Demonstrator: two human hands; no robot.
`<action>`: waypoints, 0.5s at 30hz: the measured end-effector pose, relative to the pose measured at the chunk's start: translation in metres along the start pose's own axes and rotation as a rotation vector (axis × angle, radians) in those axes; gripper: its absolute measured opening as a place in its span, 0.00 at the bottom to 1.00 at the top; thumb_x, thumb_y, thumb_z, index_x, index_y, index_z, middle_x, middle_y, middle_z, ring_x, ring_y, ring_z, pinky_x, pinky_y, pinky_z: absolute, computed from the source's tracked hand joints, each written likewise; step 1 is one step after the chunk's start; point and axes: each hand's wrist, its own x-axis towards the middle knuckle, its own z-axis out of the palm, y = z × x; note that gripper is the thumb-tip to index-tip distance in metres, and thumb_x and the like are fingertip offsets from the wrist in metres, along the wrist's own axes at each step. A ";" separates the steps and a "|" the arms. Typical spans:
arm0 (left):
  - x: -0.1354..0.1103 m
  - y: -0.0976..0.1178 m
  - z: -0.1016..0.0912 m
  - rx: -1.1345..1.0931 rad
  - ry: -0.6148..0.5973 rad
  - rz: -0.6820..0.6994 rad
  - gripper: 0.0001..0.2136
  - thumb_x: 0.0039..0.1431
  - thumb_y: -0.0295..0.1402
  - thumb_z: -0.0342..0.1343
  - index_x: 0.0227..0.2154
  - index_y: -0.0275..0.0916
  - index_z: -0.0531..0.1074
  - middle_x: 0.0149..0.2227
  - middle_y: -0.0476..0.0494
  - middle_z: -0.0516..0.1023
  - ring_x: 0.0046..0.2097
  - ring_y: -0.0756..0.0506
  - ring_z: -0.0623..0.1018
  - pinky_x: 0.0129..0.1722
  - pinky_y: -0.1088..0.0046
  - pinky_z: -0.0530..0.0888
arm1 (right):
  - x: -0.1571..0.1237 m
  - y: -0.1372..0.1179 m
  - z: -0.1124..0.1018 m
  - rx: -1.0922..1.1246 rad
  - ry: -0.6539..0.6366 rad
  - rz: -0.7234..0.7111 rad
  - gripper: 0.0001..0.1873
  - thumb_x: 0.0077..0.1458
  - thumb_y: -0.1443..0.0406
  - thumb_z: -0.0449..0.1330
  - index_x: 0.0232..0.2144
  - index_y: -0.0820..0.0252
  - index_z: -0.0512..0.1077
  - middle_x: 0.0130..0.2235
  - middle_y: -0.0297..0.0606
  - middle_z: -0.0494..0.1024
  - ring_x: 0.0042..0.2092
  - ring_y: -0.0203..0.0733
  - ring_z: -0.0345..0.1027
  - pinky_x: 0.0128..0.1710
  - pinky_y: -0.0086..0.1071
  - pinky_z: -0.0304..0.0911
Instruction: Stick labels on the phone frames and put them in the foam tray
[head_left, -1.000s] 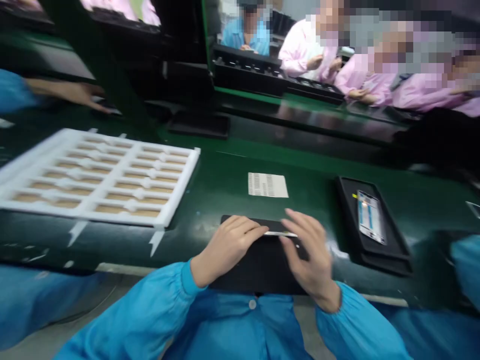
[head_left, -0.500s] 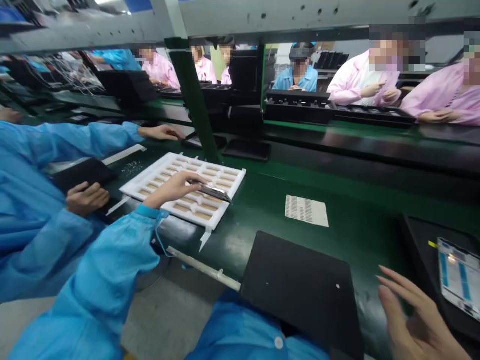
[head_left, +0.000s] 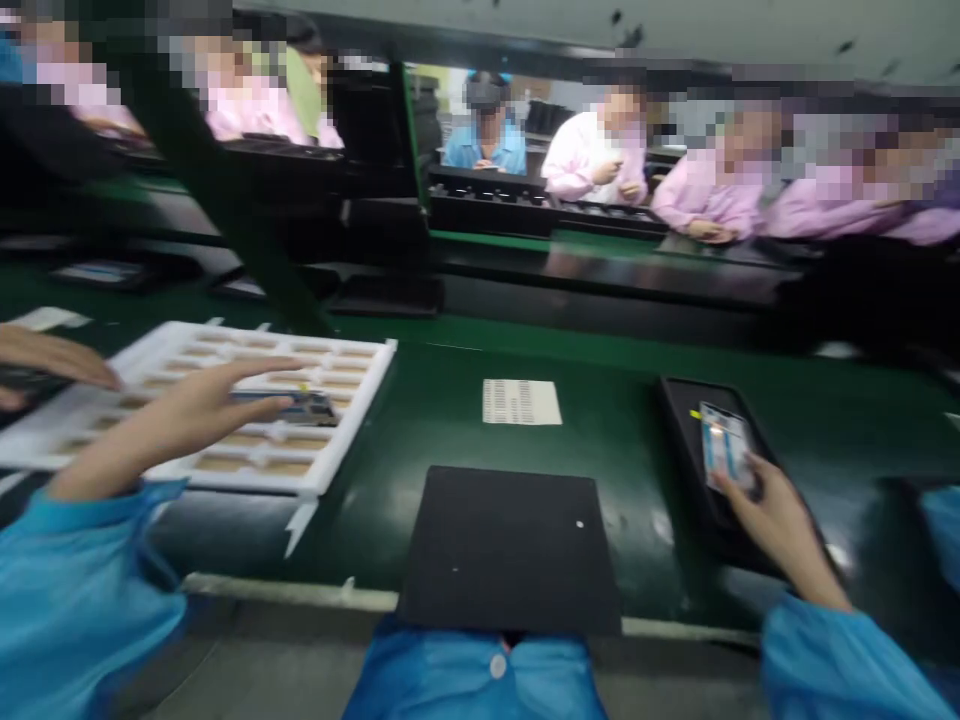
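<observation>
My left hand holds a thin phone housing edge-on between thumb and fingers, over the right part of a white foam tray with brown-bottomed slots. On the right, my right hand grips the lower end of another phone housing, silver and blue inside, which lies in a long black tray. Between my hands, at the table's front edge, sits a flat black board. Motion smears the picture somewhat.
Behind the board lies a white label sheet with dark printed rows. A co-worker's hand reaches over the foam tray's left side. A green post slants down behind that tray. People in pink and blue sit across the bench.
The view has turned to the right. My right hand, open beside the black tray before, now grips the phone housing in it. My left hand still holds its housing over the foam tray.
</observation>
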 end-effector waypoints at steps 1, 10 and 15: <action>0.003 0.013 0.006 -0.051 0.023 0.019 0.32 0.55 0.64 0.49 0.51 0.46 0.73 0.51 0.50 0.78 0.54 0.33 0.76 0.54 0.48 0.72 | 0.000 0.001 0.006 -0.027 -0.002 0.012 0.42 0.43 0.37 0.57 0.46 0.67 0.70 0.47 0.59 0.74 0.51 0.67 0.68 0.52 0.57 0.62; 0.001 0.239 0.102 -0.545 -0.282 0.539 0.11 0.66 0.34 0.54 0.49 0.49 0.74 0.59 0.48 0.72 0.57 0.44 0.75 0.56 0.64 0.74 | -0.003 -0.022 0.023 -0.120 0.039 0.116 0.44 0.49 0.46 0.59 0.61 0.65 0.58 0.60 0.60 0.62 0.60 0.63 0.59 0.58 0.54 0.57; -0.009 0.279 0.126 -0.675 -0.420 0.618 0.11 0.63 0.30 0.57 0.47 0.46 0.75 0.58 0.46 0.74 0.57 0.42 0.75 0.55 0.62 0.74 | 0.011 -0.027 0.010 -0.057 0.108 0.225 0.44 0.40 0.53 0.65 0.58 0.65 0.61 0.57 0.60 0.64 0.57 0.65 0.62 0.56 0.57 0.59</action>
